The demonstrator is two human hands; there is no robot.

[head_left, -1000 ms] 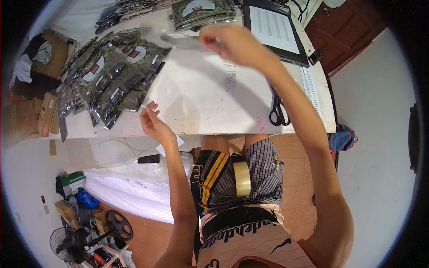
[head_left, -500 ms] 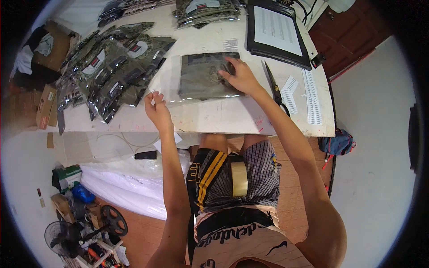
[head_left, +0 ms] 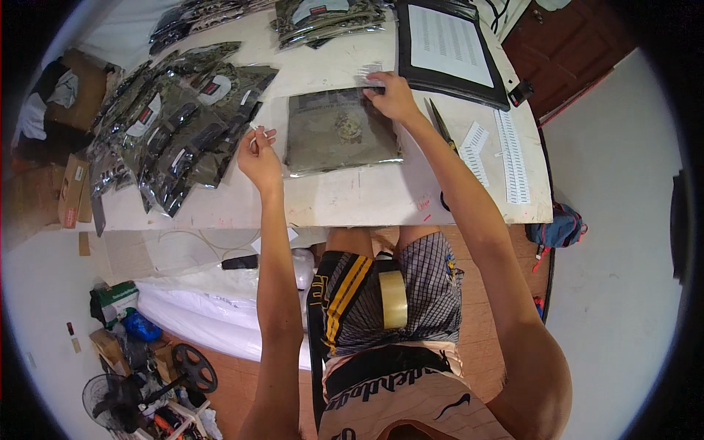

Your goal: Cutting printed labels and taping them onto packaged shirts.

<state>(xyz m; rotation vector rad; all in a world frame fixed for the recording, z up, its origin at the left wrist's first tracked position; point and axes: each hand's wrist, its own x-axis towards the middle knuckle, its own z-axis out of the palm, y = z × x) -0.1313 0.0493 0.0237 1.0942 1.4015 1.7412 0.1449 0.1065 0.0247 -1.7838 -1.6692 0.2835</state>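
A folded dark olive garment in a clear plastic bag [head_left: 330,136] lies flat in front of me on the white table, a faint round print on it. My right hand [head_left: 392,97] is over the bag's far right corner. Its thumb and index finger are apart, the fingertips by the bag's top edge and a small group of white labels [head_left: 369,68]. To the left of the bag, my left hand [head_left: 259,158] is raised with fingers pinched on a small white strip [head_left: 254,126]. What the strip is, I cannot make out.
Bagged camouflage garments [head_left: 176,125] spread over the table's left, with another stack [head_left: 330,18] at the back. A black folder with a printed sheet [head_left: 451,48], scissors [head_left: 440,125] and label strips [head_left: 511,158] lie to the right. A tape roll [head_left: 394,299] rests on my lap.
My right hand has moved from the bag's surface to its far right corner beside the labels. The left hand keeps the white strip, with its fingers slightly higher relative to the bag.
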